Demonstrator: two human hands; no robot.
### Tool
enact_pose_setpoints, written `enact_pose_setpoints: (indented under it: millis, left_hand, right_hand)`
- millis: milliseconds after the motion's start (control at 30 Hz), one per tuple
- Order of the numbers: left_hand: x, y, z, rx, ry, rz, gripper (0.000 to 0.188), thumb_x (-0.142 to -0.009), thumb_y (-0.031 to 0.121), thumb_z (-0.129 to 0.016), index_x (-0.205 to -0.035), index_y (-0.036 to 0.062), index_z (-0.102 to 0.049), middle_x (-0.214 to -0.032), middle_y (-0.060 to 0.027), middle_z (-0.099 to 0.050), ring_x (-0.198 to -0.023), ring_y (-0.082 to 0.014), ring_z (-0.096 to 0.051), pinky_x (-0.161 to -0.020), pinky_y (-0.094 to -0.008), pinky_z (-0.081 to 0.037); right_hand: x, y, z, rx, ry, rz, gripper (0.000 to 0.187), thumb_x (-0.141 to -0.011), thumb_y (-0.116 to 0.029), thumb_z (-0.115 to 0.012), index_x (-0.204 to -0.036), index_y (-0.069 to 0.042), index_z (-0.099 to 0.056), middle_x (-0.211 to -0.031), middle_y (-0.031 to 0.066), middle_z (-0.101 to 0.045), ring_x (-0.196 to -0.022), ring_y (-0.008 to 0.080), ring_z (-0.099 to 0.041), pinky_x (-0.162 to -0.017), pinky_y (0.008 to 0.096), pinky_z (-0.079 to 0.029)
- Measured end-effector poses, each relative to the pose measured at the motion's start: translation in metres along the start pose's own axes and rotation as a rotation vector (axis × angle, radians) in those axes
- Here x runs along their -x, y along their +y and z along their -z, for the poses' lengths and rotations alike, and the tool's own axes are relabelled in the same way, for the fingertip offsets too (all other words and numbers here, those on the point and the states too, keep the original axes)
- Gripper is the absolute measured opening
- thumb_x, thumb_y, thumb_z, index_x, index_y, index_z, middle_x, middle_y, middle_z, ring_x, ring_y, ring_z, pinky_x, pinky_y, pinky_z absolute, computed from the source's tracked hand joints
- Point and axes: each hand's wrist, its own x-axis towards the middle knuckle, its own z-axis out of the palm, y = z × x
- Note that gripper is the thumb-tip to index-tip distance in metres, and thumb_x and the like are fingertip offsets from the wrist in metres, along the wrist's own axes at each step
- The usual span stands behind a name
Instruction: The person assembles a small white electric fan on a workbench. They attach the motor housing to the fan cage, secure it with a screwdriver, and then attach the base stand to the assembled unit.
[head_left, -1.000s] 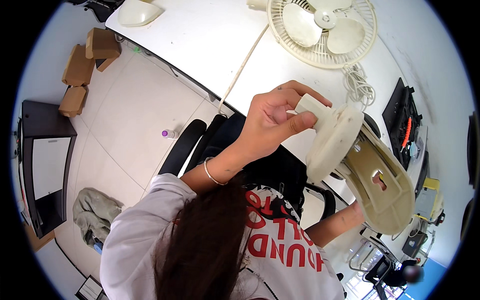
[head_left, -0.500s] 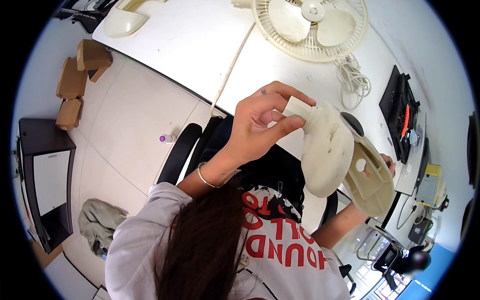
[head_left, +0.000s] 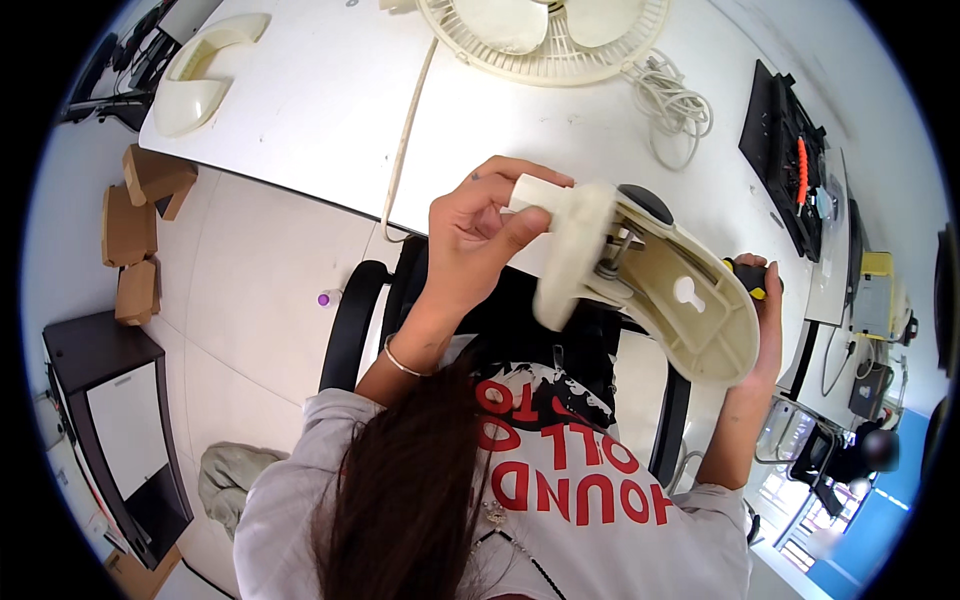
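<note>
My left hand [head_left: 470,245] is closed on the squared white end of a cream plastic fan stand [head_left: 700,325], held up in front of my body. The stand's rounded section [head_left: 575,255] is smeared by motion. Its hollow, curved part faces me, showing ribs, a keyhole slot and a metal bolt with a spring [head_left: 615,260] at the joint. A dark round knob [head_left: 646,203] sits on top. Beside the far right edge of the stand, my right hand [head_left: 765,330] grips a black-and-yellow screwdriver [head_left: 752,279]; only its handle shows.
A cream fan head [head_left: 545,60] in its round cage lies on the white table [head_left: 310,130], with a coiled cord [head_left: 675,100] beside it. A curved cream cover [head_left: 195,95] is at far left. An open black tool case [head_left: 785,155] lies right. Cardboard boxes [head_left: 130,225] stand on the floor.
The fan stand has moved left and turned, bringing its hollow side and metal joint into sight. My right hand has come out from behind it, showing the screwdriver handle.
</note>
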Motion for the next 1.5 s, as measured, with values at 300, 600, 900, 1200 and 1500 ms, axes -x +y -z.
enact_pose_setpoints:
  millis: [300,600,900,1200,1500]
  left_hand:
    - [0.010,-0.014,-0.002,0.224,0.197,0.180,0.031,-0.072,0.006,-0.076,-0.099,0.0002,-0.064,-0.108,-0.0114,-0.063,-0.094,-0.0145,-0.061,-0.083,-0.0269,-0.049]
    - [0.033,-0.030,-0.010,1.039,0.390,0.628,0.032,-0.090,-0.001,-0.055,-0.121,0.0043,-0.051,-0.117,-0.0083,-0.058,-0.111,-0.0194,-0.057,-0.096,-0.0309,-0.049]
    - [0.014,-0.027,-0.022,0.594,0.091,0.073,0.038,-0.080,0.007,-0.071,-0.115,-0.0001,-0.058,-0.114,-0.0085,-0.058,-0.100,-0.0143,-0.058,-0.087,-0.0264,-0.048]
    - [0.010,-0.031,-0.033,0.747,0.185,0.025,0.031,-0.084,0.006,-0.066,-0.113,-0.0012,-0.060,-0.113,-0.0068,-0.059,-0.097,-0.0093,-0.058,-0.084,-0.0222,-0.047]
    - [0.011,-0.025,-0.005,1.442,0.120,0.287,0.028,-0.097,0.015,-0.046,-0.122,0.0035,-0.049,-0.118,-0.0056,-0.060,-0.105,-0.0145,-0.060,-0.093,-0.0262,-0.050]
  right_hand:
    - [0.026,0.030,-0.012,-0.041,-0.299,0.348,0.028,-0.093,-0.018,-0.057,-0.116,-0.010,-0.043,-0.117,0.0122,-0.051,-0.128,0.0470,-0.036,-0.102,0.0475,-0.047]
    - [0.021,0.002,-0.014,0.145,-0.532,0.488,0.036,-0.084,-0.016,-0.070,-0.105,-0.016,-0.041,-0.108,0.0051,-0.049,-0.125,0.0476,-0.040,-0.108,0.0533,-0.037]
    - [0.008,0.001,0.006,-0.046,-0.550,0.421,0.035,-0.082,-0.017,-0.072,-0.105,-0.016,-0.045,-0.103,0.0004,-0.050,-0.113,0.0269,-0.050,-0.112,0.0474,-0.031]
    - [0.005,0.001,0.004,-0.252,-0.575,0.337,0.031,-0.085,-0.010,-0.068,-0.103,-0.012,-0.043,-0.101,0.0013,-0.048,-0.110,0.0193,-0.050,-0.112,0.0473,-0.031]
    - [0.011,-0.020,-0.017,-0.215,-0.556,0.470,0.023,-0.085,-0.006,-0.065,-0.099,-0.008,-0.046,-0.097,0.0018,-0.050,-0.104,0.0156,-0.051,-0.115,0.0426,-0.028]
